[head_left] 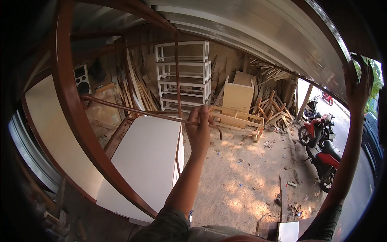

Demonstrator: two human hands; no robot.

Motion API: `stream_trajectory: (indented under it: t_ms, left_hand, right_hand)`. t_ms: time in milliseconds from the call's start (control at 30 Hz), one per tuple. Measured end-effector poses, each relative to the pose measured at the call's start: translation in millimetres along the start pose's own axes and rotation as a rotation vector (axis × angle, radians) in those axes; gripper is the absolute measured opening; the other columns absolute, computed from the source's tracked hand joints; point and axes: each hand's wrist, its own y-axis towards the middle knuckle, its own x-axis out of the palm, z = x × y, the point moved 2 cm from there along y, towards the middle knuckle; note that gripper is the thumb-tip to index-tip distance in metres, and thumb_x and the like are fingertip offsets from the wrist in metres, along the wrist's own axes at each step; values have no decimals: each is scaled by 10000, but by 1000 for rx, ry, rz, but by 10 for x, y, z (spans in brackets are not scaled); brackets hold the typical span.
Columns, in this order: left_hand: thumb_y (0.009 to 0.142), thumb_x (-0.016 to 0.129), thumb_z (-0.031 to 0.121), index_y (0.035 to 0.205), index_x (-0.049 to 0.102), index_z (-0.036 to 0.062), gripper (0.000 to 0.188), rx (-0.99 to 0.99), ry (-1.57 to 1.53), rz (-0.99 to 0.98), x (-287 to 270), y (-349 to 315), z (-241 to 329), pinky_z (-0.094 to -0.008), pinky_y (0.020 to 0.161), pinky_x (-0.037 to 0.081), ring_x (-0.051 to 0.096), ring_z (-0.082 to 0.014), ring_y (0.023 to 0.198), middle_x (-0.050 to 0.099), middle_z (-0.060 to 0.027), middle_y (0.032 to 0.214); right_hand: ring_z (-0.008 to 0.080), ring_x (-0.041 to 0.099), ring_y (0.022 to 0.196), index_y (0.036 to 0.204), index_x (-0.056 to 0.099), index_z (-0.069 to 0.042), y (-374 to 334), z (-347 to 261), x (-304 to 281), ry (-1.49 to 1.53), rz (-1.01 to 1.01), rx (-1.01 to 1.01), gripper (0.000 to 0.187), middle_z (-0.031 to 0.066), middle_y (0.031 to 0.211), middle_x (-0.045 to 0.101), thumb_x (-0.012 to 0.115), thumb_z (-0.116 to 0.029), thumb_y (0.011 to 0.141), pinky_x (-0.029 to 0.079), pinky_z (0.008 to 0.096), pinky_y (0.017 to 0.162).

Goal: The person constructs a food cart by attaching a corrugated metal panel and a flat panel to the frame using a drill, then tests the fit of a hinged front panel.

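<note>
Beneath roofing [266, 38], left hand [199, 126] round brown rod [121, 107], right hand [358, 82] raised

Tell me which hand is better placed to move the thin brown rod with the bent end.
Probably the left hand: it is closed around the brown rod. The right hand is raised well away from it, at the edge of the pale ribbed overhead panel.
</note>
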Motion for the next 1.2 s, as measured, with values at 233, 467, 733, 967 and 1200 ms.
stream_trajectory:
  t_ms: [233,467,733,967,1200]
  left_hand:
    - [1033,536,227,1115,572,4,241,52,183,328,-892,-773,40,-268,787,410,484,-80,760,530,-1,756]
    - [1024,441,114,1552,24,1,683,456,880,403,-1346,-1018,401,-518,1130,242,282,-378,1394,205,-258,1519]
    - [1035,436,189,1571,29,5,698,488,1235,348,-1644,-1151,603,-627,1171,87,-81,-493,1482,-111,-306,1590]
    - [1039,413,185,1558,80,-35,655,540,1093,214,-1708,-1227,661,-607,1175,97,-62,-504,1485,-90,-320,1601]
    - [992,298,632,1439,258,-147,899,395,628,60,-1804,-1842,648,-463,1121,278,319,-377,1372,286,-299,1473]
  right_hand:
    - [322,482,1326,1442,443,-74,-598,-1341,-689,374,-327,288,689,105,1351,594,731,-77,816,275,516,1180]
    - [354,588,1147,1413,431,2,-603,-2480,-1514,709,-551,374,611,163,1142,642,638,-308,929,236,628,1157]
    - [362,535,1171,1450,368,-21,-605,-3449,-1964,1212,-748,399,824,185,1264,529,712,-102,706,79,740,1118]
    - [422,504,1202,1455,330,25,-584,-4075,-2155,1367,-683,449,733,261,1281,508,692,-189,854,124,701,1121]
    - [472,447,1275,1444,304,55,-515,-4603,-2352,1529,-549,515,802,317,1365,432,728,-208,815,167,711,1099]
